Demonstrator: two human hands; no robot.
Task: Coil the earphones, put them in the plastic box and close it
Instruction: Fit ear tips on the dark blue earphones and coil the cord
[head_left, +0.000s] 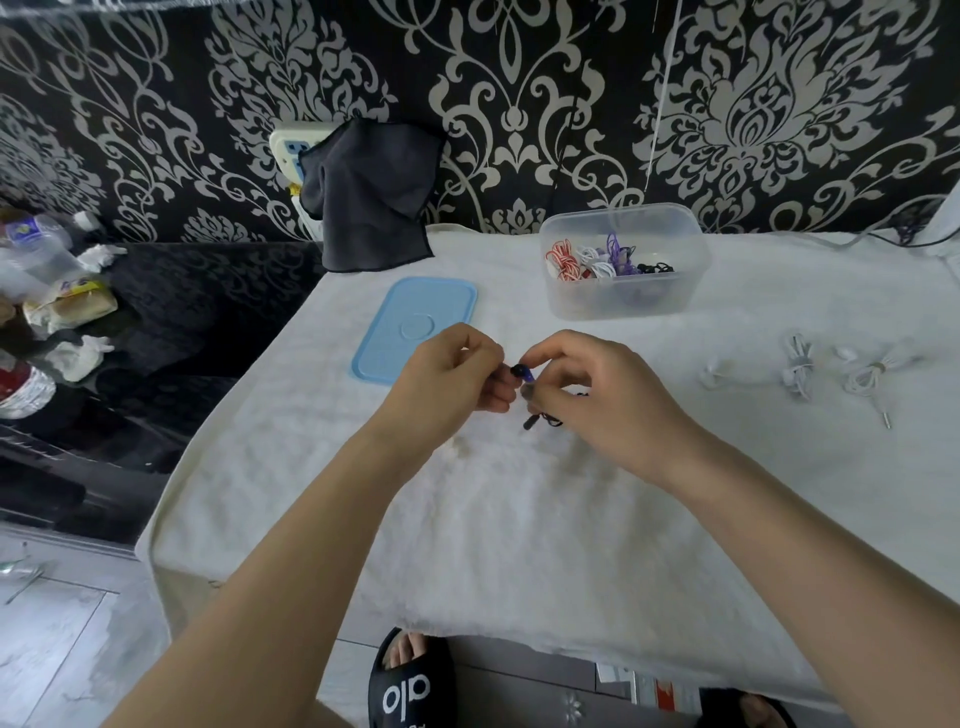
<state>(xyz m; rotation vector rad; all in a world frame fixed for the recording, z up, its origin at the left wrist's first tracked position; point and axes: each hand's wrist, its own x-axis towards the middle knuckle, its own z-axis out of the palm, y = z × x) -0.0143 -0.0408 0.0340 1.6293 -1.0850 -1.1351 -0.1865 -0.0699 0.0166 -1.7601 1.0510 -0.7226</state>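
From the head view, the left hand (457, 371) and right hand (587, 395) both pinch the dark earphones (524, 384) above the desk (519, 519), fingers curled, apparently winding the cord. The plastic box (626, 262) stands open beyond, its blue lid (415, 327) set aside, likely ready for this coil.

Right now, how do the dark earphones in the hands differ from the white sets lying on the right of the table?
The dark earphones are pinched between the left hand and the right hand, above the table; the white earphones lie untouched on the white cloth. The dark earphones are black with a blue part; the white earphones are all pale. The white earphones look bundled; how far the dark earphones are coiled is hidden. Neither is in the plastic box.
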